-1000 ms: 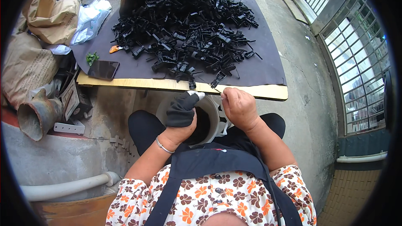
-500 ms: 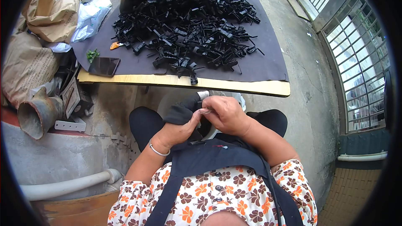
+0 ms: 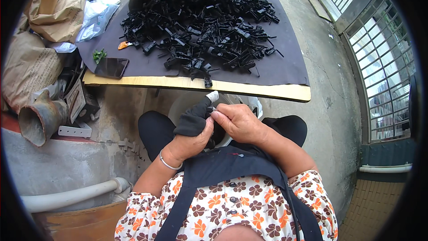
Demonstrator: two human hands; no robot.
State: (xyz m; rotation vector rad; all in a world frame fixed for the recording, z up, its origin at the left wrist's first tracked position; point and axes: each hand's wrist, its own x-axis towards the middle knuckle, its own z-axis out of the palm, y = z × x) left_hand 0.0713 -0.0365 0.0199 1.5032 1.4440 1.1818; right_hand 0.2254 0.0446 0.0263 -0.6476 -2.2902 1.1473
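Close together in front of my lap, both hands are closed around a small dark piece [image 3: 211, 110] that the fingers mostly hide. My left hand [image 3: 189, 143] has a black cloth cover [image 3: 192, 118] over its fingers, with a white wrapped tip [image 3: 213, 96] poking out and the thumb bare. Bare and pinching, my right hand [image 3: 243, 122] meets it from the right. Beyond them, a big heap of black plastic clip-like parts [image 3: 200, 31] with thin pins lies on the table [image 3: 285, 90]; one part [image 3: 208, 81] rests at its near edge.
Below my hands, between my knees, stands a pale bucket [image 3: 178, 102]. A phone [image 3: 111, 68], a green sprig [image 3: 99, 55] and an orange wrapper [image 3: 124, 45] lie on the table's left. Paper sacks [image 3: 31, 69] and a rusty pipe piece [image 3: 39, 120] crowd the left side.
The right hand has shifted slightly, its thumb and fingertips now at the dark piece. The white-wrapped tip stands out further from behind it. The heap is unchanged.
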